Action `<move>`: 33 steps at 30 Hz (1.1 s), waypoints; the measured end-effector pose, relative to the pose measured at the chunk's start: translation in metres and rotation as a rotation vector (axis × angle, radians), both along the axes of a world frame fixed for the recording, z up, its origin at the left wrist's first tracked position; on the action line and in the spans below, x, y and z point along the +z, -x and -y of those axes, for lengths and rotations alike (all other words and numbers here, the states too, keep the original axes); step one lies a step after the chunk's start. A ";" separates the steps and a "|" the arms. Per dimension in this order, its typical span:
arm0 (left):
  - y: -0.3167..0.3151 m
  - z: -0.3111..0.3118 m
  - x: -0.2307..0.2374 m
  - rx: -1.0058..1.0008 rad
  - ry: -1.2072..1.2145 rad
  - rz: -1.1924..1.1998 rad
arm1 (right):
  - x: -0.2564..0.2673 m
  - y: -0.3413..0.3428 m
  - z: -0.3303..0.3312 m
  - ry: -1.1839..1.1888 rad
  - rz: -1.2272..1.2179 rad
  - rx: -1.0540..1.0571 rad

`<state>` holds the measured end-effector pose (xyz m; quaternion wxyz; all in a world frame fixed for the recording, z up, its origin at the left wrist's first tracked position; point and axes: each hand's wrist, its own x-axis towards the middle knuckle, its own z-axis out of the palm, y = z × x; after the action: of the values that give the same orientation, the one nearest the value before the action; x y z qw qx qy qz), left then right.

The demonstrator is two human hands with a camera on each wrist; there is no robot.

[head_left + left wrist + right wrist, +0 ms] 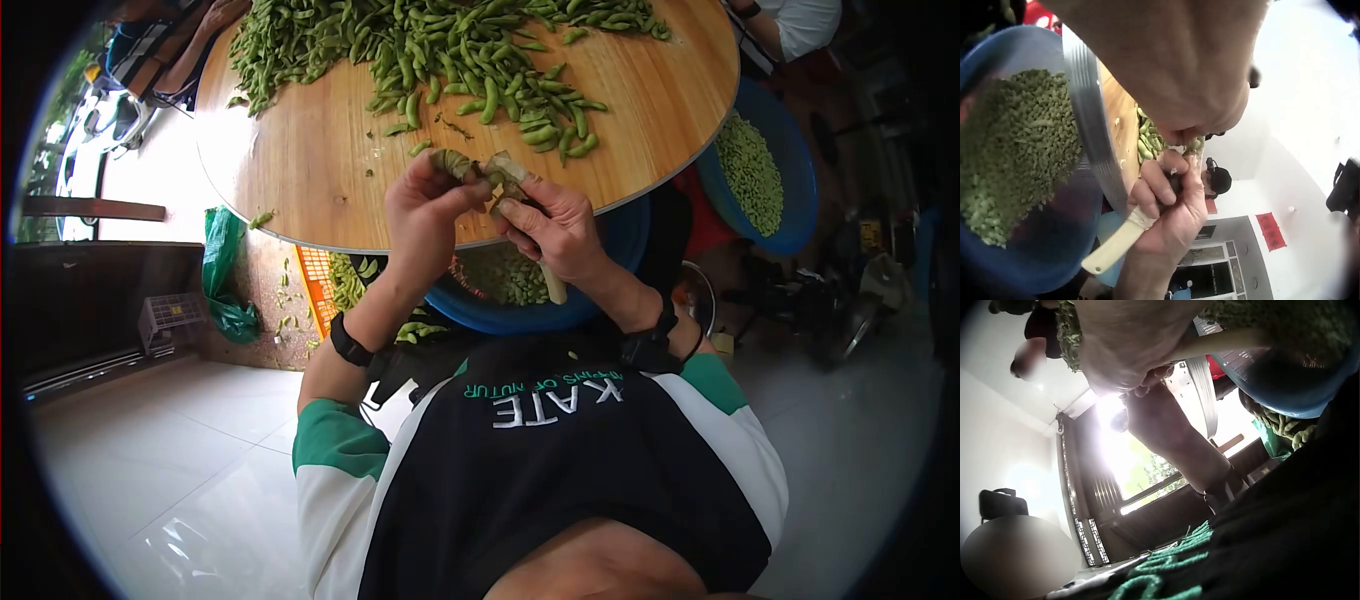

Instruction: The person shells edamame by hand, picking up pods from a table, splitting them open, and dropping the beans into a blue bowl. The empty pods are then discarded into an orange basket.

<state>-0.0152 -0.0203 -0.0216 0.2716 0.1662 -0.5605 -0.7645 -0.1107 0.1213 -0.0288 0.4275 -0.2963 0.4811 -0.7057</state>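
Both hands meet over the near edge of the round wooden table (320, 200). My left hand (425, 210) has a greenish wrap on a finger and pinches a small green soybean pod (1194, 146), mostly hidden by the fingertips. Close against it, my right hand (560, 225) grips a tool by its cream handle (1112, 249); the tool's working end is hidden between the hands. Pale wrapping (508, 166) covers a right fingertip. Below the hands, a blue basin (480, 322) holds shelled green beans (1029, 137).
A large heap of green soybean pods (450, 50) covers the table's far side. Another blue basin (805, 205) of shelled beans stands at right. An orange basket (316, 280) and a green bag (225, 290) are at lower left. Other people's arms (200, 50) reach the table's far edge.
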 end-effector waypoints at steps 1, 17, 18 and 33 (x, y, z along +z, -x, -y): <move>0.000 0.003 0.003 -0.115 -0.211 -0.027 | 0.002 -0.001 -0.002 -0.004 0.000 0.002; -0.007 -0.013 0.001 -0.333 0.017 0.195 | -0.006 0.007 -0.033 -0.011 -0.613 -0.104; -0.013 -0.014 0.002 -0.307 0.300 0.206 | -0.006 0.009 -0.036 -0.011 -0.659 -0.107; 0.005 0.082 0.020 0.059 1.348 0.624 | -0.003 0.007 -0.041 0.017 -0.858 0.078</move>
<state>-0.0202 -0.1023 -0.0016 0.1634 0.1880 -0.9544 -0.1643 -0.1181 0.1623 -0.0319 0.2127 -0.5843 0.5979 -0.5058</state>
